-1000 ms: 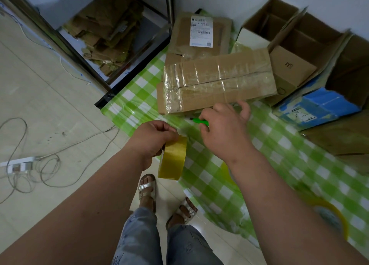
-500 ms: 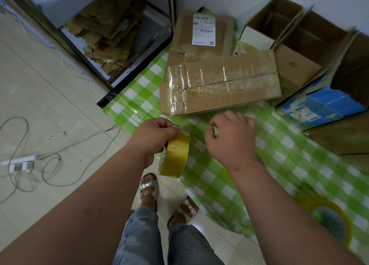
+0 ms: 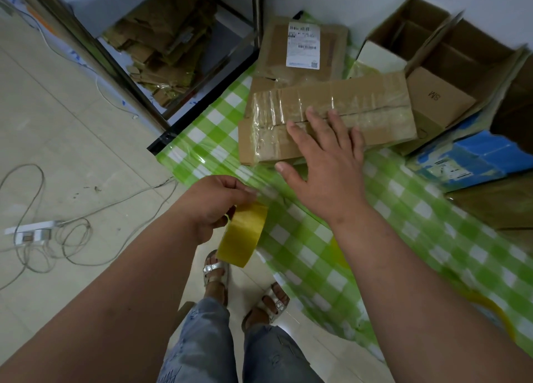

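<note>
A long cardboard box (image 3: 372,105) wrapped in clear tape lies on the green-and-white checked table (image 3: 403,209). My right hand (image 3: 326,157) is spread flat over the box's near side, fingers straight, with nothing in it. My left hand (image 3: 210,206) grips a yellowish roll of packing tape (image 3: 243,234) at the table's near edge, fingers curled over the roll's top. The roll hangs partly past the edge, above my feet.
A flattened carton with a shipping label (image 3: 302,46) lies behind the box. Open cardboard boxes (image 3: 432,45) and a blue package (image 3: 473,157) crowd the right. A second tape roll (image 3: 490,310) sits at the near right. Cables and a power strip (image 3: 31,232) lie on the floor at left.
My right hand dropped the green object it held, opened, and moved forward onto the taped box. My left hand with the tape roll stayed almost in place.
</note>
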A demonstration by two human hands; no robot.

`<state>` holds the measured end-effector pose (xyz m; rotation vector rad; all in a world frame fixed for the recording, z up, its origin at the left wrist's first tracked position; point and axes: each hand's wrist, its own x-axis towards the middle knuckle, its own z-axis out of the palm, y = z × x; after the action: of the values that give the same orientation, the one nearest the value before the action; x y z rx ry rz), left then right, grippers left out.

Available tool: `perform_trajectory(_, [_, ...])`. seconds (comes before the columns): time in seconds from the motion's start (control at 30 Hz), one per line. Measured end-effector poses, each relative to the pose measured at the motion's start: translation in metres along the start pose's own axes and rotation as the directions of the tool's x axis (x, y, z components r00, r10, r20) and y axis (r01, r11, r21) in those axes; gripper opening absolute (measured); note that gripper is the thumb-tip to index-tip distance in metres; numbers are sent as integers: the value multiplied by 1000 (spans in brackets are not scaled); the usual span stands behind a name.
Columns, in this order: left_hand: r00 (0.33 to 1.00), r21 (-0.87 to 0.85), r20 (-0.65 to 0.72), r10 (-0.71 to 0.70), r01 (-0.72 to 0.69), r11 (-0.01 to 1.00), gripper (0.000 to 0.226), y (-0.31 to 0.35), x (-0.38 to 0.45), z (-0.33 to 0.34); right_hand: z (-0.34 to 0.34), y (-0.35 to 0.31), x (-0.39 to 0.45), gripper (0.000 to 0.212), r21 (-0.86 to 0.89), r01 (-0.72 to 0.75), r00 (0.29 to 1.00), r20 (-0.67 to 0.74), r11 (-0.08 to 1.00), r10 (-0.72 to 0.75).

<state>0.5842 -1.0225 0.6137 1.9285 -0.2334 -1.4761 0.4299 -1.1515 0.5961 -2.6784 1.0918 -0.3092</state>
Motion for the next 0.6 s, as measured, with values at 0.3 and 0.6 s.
perform_trajectory(0.3, [961, 169, 28, 275, -276, 946, 19, 8, -2, -5, 6, -12, 8, 69, -29, -57, 991, -119, 998, 53])
perform_trajectory(0.6, [756, 387, -275, 595, -479, 788, 17, -13, -11, 24, 6, -17, 16, 73, -22, -97, 980, -176, 995, 92])
